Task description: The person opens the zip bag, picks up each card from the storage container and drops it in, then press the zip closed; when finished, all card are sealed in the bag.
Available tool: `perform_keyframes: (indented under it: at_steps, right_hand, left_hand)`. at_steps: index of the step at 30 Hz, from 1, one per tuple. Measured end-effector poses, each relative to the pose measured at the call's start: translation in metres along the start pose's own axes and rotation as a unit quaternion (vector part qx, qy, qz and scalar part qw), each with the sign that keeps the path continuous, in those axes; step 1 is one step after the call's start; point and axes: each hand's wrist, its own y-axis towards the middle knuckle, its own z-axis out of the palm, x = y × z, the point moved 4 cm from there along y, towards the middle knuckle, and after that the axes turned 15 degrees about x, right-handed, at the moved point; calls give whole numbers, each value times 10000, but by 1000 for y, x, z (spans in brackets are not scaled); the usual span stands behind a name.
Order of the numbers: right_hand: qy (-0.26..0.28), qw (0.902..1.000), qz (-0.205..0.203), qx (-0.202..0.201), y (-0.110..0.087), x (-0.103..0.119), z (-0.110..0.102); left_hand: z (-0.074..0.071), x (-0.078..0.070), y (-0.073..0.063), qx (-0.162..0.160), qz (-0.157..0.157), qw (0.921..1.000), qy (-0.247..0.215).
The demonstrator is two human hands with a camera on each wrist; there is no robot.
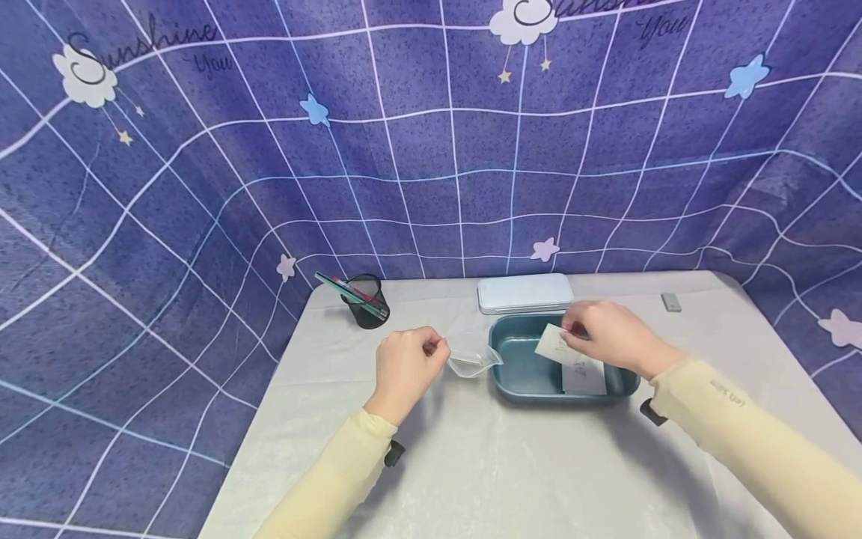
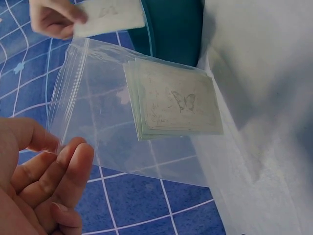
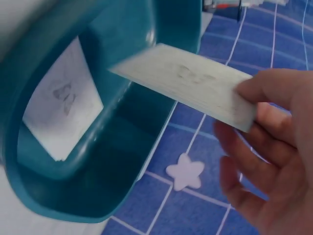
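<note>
My left hand (image 1: 408, 368) pinches the open-end edge of a clear zip bag (image 2: 112, 142) between thumb and fingers. Inside the bag lie several pale cards (image 2: 181, 100), the top one printed with a butterfly. Over the teal basin (image 1: 518, 395), my right hand (image 1: 614, 338) pinches a pale card (image 3: 186, 81) by one end, tilted, a faint print on its face. Another card with a butterfly print (image 3: 63, 100) lies in the bottom of the basin. The bag's far corner reaches the basin's left rim in the head view.
Behind the basin is a light-blue flat case (image 1: 525, 293). A black mesh pen cup (image 1: 369, 311) with pens stands at the back left. A small grey block (image 1: 670, 302) lies at the back right. A blue patterned curtain (image 1: 431, 150) hangs behind the white table (image 1: 471, 471).
</note>
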Motion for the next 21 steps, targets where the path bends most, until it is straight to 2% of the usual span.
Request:
perform_keyframes:
  at_steps: [5, 11, 16, 21]
  right_hand:
    - [-167, 9955, -313, -876, 0, 22, -12]
    - [-267, 9808, -882, -1719, 0, 57, -33]
    - [-274, 9646, -1545, -2119, 1, 86, -45]
    - [-212, 9519, -1961, -2346, 3, 106, -46]
  left_hand:
    - [1, 0, 1, 11, -21, 10000, -8]
    - [0, -1, 1, 24, -43, 10000, -51]
    - [1, -1, 2, 31, -41, 10000, -62]
    - [2, -1, 2, 43, -54, 10000, -33]
